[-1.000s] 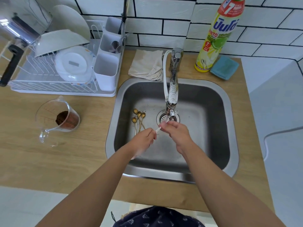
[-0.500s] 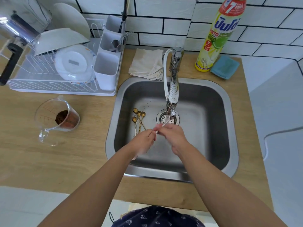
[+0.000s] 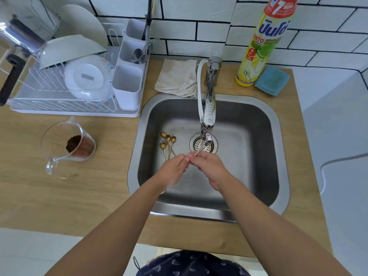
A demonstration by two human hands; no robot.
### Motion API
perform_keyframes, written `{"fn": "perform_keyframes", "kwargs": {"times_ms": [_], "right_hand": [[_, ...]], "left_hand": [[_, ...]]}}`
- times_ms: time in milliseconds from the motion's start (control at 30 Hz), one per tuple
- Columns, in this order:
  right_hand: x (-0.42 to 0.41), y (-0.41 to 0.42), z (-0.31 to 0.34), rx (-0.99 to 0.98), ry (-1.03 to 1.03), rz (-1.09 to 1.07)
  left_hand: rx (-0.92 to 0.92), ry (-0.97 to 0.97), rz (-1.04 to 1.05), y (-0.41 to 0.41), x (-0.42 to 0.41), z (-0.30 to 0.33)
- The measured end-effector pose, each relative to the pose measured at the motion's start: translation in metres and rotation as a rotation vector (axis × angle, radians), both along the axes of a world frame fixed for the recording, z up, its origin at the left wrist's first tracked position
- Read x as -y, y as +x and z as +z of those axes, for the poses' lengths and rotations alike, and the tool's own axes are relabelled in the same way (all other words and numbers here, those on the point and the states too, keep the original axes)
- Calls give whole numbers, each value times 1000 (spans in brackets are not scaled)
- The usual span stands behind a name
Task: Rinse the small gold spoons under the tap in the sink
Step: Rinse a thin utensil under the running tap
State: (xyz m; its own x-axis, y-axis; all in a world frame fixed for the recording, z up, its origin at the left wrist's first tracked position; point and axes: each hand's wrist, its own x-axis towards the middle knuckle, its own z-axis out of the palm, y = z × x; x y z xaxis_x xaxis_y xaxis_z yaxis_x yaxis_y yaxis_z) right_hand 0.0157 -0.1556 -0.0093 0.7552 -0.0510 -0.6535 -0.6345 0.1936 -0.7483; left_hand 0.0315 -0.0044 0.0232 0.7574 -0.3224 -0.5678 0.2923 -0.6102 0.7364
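One spoon under the tap, four waiting

Both hands, left hand (image 3: 172, 169) and right hand (image 3: 209, 166), pinch one thin spoon (image 3: 199, 151), its tip raised toward the tap (image 3: 208, 116) outlet for rinsing. Four small gold spoons (image 3: 168, 142) lie on the sink (image 3: 258, 136) floor's left side.

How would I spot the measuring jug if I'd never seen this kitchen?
Start at the steel sink, then look left across the wooden counter. In front of the white dish rack stands a clear measuring jug, the only glass vessel there, with dark brown powder inside.
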Motion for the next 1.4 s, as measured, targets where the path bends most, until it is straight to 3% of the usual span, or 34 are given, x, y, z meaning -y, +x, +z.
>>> {"fn": "perform_keyframes", "kwargs": {"times_ms": [200,333,467,667,833,1067,1233,1400], "right_hand": [[14,11,2,-29,34,-213],[-3,2,2,-34,26,-15],[12,12,5,-44,65,-323],[1,12,6,-21,64,-371],[-1,8,11,14,315,-336],[0,15,18,22,291,-328],[-1,15,17,32,244,-317],[2,12,16,29,419,-378]], "left_hand": [[106,129,-149,-1,-6,6],[152,153,-198,-1,-8,8],[127,143,-192,-5,-16,4],[133,185,-183,-9,-25,-10],[212,249,-158,-5,-36,-10],[272,322,-178,-4,-31,-7],[207,232,-85,-3,-27,-6],[22,95,35,-4,-25,-5]]}}
